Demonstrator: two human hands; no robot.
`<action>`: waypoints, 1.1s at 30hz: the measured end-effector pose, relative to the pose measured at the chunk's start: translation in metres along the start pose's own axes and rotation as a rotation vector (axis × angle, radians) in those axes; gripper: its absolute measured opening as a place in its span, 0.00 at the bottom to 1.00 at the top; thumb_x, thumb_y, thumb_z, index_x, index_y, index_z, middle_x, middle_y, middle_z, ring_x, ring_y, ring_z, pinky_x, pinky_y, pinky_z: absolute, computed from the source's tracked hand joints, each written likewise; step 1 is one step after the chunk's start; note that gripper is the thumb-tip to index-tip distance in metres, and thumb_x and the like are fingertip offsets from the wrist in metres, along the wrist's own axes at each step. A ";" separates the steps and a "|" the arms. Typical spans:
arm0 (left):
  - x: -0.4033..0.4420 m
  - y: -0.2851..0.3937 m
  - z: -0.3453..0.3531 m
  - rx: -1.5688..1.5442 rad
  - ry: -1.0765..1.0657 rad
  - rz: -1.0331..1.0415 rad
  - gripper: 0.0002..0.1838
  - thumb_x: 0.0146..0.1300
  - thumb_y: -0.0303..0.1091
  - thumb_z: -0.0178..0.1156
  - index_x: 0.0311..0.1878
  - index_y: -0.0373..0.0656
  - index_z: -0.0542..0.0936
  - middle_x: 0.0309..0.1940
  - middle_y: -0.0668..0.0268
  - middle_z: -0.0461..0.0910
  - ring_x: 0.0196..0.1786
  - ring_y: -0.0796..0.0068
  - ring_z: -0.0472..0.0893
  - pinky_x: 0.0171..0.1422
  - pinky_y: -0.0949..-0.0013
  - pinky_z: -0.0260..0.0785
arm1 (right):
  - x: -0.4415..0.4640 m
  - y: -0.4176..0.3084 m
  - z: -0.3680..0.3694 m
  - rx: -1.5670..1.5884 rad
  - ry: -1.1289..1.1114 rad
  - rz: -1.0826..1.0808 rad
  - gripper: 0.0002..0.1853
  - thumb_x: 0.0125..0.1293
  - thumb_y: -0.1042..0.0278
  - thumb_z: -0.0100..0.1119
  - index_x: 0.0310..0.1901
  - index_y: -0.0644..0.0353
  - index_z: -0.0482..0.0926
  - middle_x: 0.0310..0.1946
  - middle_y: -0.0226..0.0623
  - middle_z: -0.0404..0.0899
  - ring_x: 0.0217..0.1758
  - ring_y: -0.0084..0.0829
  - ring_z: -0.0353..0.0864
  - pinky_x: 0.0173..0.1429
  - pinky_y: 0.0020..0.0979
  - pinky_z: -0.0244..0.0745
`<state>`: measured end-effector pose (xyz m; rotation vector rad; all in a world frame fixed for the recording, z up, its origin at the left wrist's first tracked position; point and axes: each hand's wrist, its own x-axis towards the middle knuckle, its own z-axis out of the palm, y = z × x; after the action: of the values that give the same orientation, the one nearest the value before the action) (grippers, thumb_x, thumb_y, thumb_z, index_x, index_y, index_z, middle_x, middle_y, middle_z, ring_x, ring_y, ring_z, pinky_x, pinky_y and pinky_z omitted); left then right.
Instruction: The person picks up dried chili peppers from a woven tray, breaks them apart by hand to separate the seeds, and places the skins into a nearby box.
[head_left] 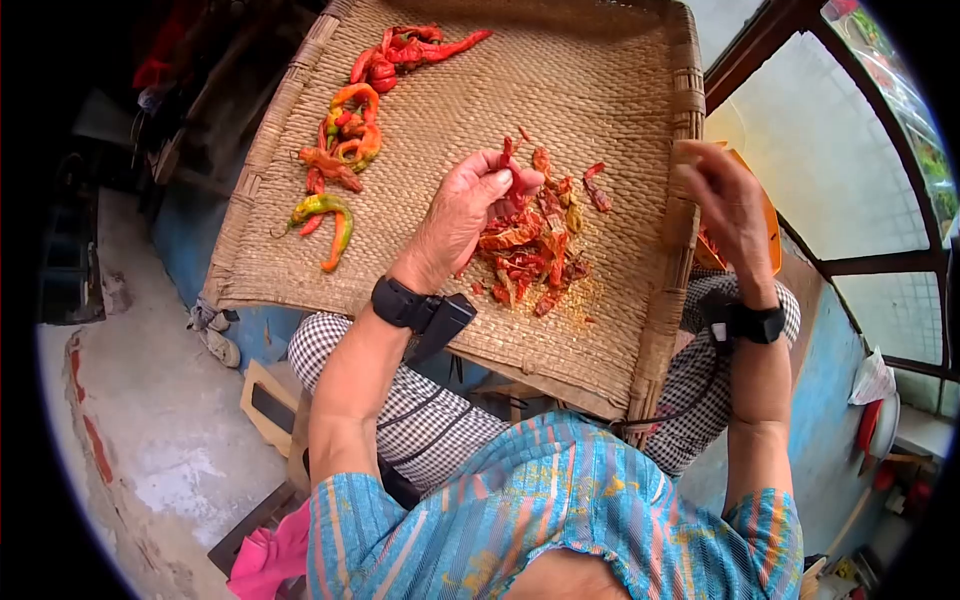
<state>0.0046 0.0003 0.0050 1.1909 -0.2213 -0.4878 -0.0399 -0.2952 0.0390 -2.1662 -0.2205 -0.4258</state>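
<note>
My left hand (470, 205) is closed on a red pepper (514, 175), above a pile of dried red pepper pieces (525, 245) with pale seeds around it. Both lie on a woven tray (440, 130) across my lap. Over the tray's right rim, my right hand (728, 205) is blurred, its fingers partly bent; whether they hold anything is unclear. Beneath it an orange container (768, 225) with red contents is partly hidden. Red peppers (400, 55), orange ones (355, 130) and a green-yellow one (335, 215) lie along the tray's left side.
Windows (825, 140) with dark frames stand at the right, above a blue wall. A shoe (220, 347) is on the concrete floor (175, 430) at the left. Pink cloth (270, 550) lies at the lower left. A white basin (885, 430) is at the far right.
</note>
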 end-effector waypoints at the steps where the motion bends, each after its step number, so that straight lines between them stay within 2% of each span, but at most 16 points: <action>1: 0.000 -0.002 0.002 0.024 -0.054 0.008 0.09 0.69 0.34 0.54 0.48 0.41 0.76 0.52 0.62 0.78 0.51 0.76 0.77 0.57 0.72 0.70 | 0.000 -0.010 0.013 0.109 -0.185 0.069 0.14 0.65 0.68 0.60 0.51 0.63 0.78 0.35 0.37 0.81 0.34 0.25 0.79 0.36 0.24 0.75; 3: -0.003 -0.008 0.012 0.011 -0.078 0.035 0.08 0.69 0.33 0.55 0.47 0.42 0.76 0.53 0.63 0.78 0.52 0.77 0.76 0.57 0.72 0.70 | -0.002 -0.033 0.048 0.154 -0.330 -0.021 0.15 0.64 0.66 0.62 0.49 0.66 0.80 0.38 0.41 0.81 0.33 0.29 0.80 0.36 0.28 0.77; 6: -0.006 -0.011 0.015 -0.008 -0.112 0.052 0.07 0.68 0.31 0.56 0.46 0.44 0.78 0.56 0.65 0.75 0.53 0.78 0.75 0.57 0.72 0.69 | -0.002 -0.052 0.073 0.085 -0.461 -0.111 0.14 0.62 0.68 0.62 0.48 0.66 0.80 0.29 0.41 0.82 0.28 0.29 0.80 0.35 0.30 0.77; 9: -0.008 -0.009 0.013 0.053 -0.137 0.066 0.08 0.68 0.32 0.57 0.47 0.43 0.77 0.54 0.66 0.77 0.51 0.77 0.76 0.55 0.71 0.72 | -0.002 -0.048 0.084 0.156 -0.382 -0.147 0.13 0.63 0.68 0.62 0.47 0.65 0.80 0.23 0.40 0.80 0.24 0.27 0.78 0.30 0.29 0.75; 12: -0.010 0.008 0.008 0.182 -0.013 0.018 0.08 0.66 0.33 0.60 0.44 0.42 0.78 0.51 0.67 0.79 0.48 0.78 0.78 0.49 0.71 0.73 | 0.007 -0.034 0.061 0.393 -0.387 0.238 0.12 0.66 0.66 0.59 0.44 0.66 0.80 0.28 0.34 0.81 0.25 0.23 0.76 0.26 0.28 0.71; 14: -0.012 0.016 -0.002 1.045 -0.061 0.069 0.09 0.61 0.33 0.63 0.42 0.40 0.79 0.43 0.66 0.81 0.43 0.78 0.79 0.43 0.71 0.73 | 0.014 -0.015 0.031 0.311 -0.179 0.226 0.10 0.67 0.67 0.58 0.43 0.64 0.80 0.31 0.32 0.80 0.25 0.23 0.75 0.27 0.25 0.71; 16: -0.017 0.011 -0.006 1.252 -0.084 0.171 0.10 0.57 0.34 0.64 0.37 0.38 0.78 0.35 0.62 0.79 0.38 0.72 0.78 0.40 0.68 0.71 | 0.018 0.021 0.013 0.155 0.171 0.035 0.10 0.66 0.67 0.57 0.40 0.65 0.80 0.29 0.34 0.82 0.26 0.24 0.78 0.29 0.28 0.72; 18: -0.020 0.002 -0.008 1.433 -0.184 0.188 0.12 0.56 0.37 0.64 0.35 0.38 0.76 0.30 0.60 0.75 0.36 0.63 0.77 0.41 0.64 0.70 | 0.017 0.029 -0.018 -0.301 0.281 -0.006 0.11 0.66 0.65 0.58 0.41 0.65 0.80 0.28 0.33 0.82 0.28 0.25 0.78 0.35 0.28 0.74; 21: -0.021 -0.010 -0.011 1.476 -0.173 0.273 0.11 0.57 0.37 0.62 0.33 0.38 0.75 0.30 0.59 0.74 0.36 0.59 0.76 0.42 0.61 0.69 | 0.011 0.041 -0.047 -0.775 0.195 0.181 0.11 0.64 0.63 0.58 0.42 0.60 0.81 0.27 0.47 0.81 0.31 0.42 0.82 0.36 0.35 0.74; 24: -0.017 -0.007 -0.011 1.528 -0.133 0.259 0.09 0.57 0.34 0.60 0.34 0.38 0.76 0.30 0.59 0.75 0.36 0.59 0.76 0.41 0.60 0.69 | 0.002 0.045 -0.056 -1.018 0.093 0.253 0.12 0.63 0.60 0.58 0.42 0.58 0.81 0.29 0.46 0.82 0.32 0.47 0.81 0.37 0.39 0.75; 26: -0.013 -0.006 -0.014 1.531 -0.114 0.216 0.07 0.57 0.32 0.59 0.35 0.38 0.76 0.30 0.59 0.75 0.34 0.59 0.77 0.41 0.60 0.69 | 0.003 0.041 -0.050 -0.970 0.068 0.186 0.14 0.63 0.58 0.59 0.45 0.56 0.80 0.30 0.45 0.82 0.34 0.46 0.81 0.38 0.40 0.75; 28: -0.008 -0.006 -0.019 1.402 -0.001 0.211 0.08 0.56 0.30 0.58 0.37 0.37 0.78 0.30 0.57 0.77 0.31 0.59 0.77 0.39 0.61 0.69 | 0.013 0.014 -0.024 -0.629 0.027 0.194 0.14 0.63 0.61 0.60 0.47 0.57 0.80 0.31 0.43 0.83 0.34 0.40 0.83 0.38 0.37 0.76; 29: -0.008 0.000 -0.016 1.345 0.037 0.185 0.08 0.59 0.31 0.58 0.38 0.37 0.79 0.30 0.62 0.79 0.29 0.69 0.78 0.36 0.67 0.69 | 0.010 -0.001 -0.012 -0.424 -0.024 0.118 0.14 0.63 0.62 0.60 0.47 0.59 0.80 0.31 0.42 0.83 0.33 0.35 0.83 0.37 0.35 0.76; 30: -0.007 0.003 -0.013 1.349 0.033 0.185 0.08 0.59 0.31 0.58 0.38 0.37 0.79 0.30 0.62 0.79 0.29 0.69 0.78 0.36 0.67 0.69 | 0.007 -0.015 0.001 -0.218 -0.072 0.042 0.14 0.64 0.63 0.61 0.47 0.61 0.80 0.30 0.41 0.83 0.32 0.31 0.83 0.35 0.33 0.77; 32: -0.005 0.007 -0.010 0.798 0.069 0.046 0.10 0.61 0.34 0.59 0.39 0.37 0.81 0.30 0.68 0.80 0.32 0.76 0.78 0.39 0.67 0.71 | 0.008 -0.021 0.035 0.016 -0.256 -0.028 0.14 0.65 0.65 0.60 0.46 0.65 0.80 0.29 0.40 0.83 0.30 0.25 0.81 0.33 0.28 0.76; 33: -0.003 0.004 -0.011 0.619 0.010 0.038 0.10 0.64 0.35 0.60 0.42 0.38 0.81 0.31 0.74 0.78 0.33 0.85 0.75 0.38 0.74 0.71 | 0.005 -0.024 0.052 0.106 -0.302 -0.047 0.14 0.65 0.63 0.61 0.44 0.66 0.80 0.27 0.40 0.82 0.28 0.26 0.80 0.32 0.28 0.75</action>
<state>0.0075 0.0123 0.0050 1.7876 -0.4040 -0.3884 -0.0309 -0.2389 0.0306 -2.1163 -0.4519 -0.1069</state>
